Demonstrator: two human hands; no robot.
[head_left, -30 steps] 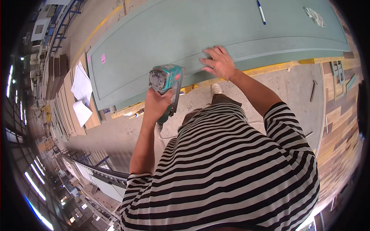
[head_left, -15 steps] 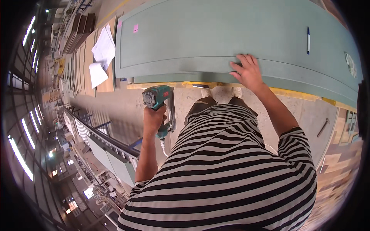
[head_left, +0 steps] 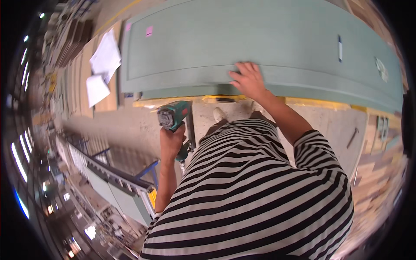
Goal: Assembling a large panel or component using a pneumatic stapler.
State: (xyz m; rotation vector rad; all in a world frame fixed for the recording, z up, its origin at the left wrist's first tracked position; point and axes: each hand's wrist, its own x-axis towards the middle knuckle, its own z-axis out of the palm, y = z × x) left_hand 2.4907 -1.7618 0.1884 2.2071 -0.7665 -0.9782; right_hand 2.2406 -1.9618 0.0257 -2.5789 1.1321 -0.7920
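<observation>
Your left hand point(head_left: 172, 139): wrapped around the handle of the teal nail gun point(head_left: 173, 113), out on your left.
Nail gun: held upright in that hand, on your side of the panel's near edge, clear of the surface.
Your right hand point(head_left: 248, 80): grasping nothing, fingers spread and laid on the green panel point(head_left: 277, 32) by its near edge.
Green panel: under your right hand, stretching away to both sides and beyond both hands.
Pen point(head_left: 340, 48): on the panel, right of your right hand and farther from you.
Pink tag point(head_left: 149, 30): on the panel, beyond and slightly left of your left hand.
Paper sheets point(head_left: 106, 54): on brown boards point(head_left: 107, 102), left of and beyond your left hand.
Hammer point(head_left: 352, 138): on the floor point(head_left: 323, 134), right of your right hand and nearer you.
</observation>
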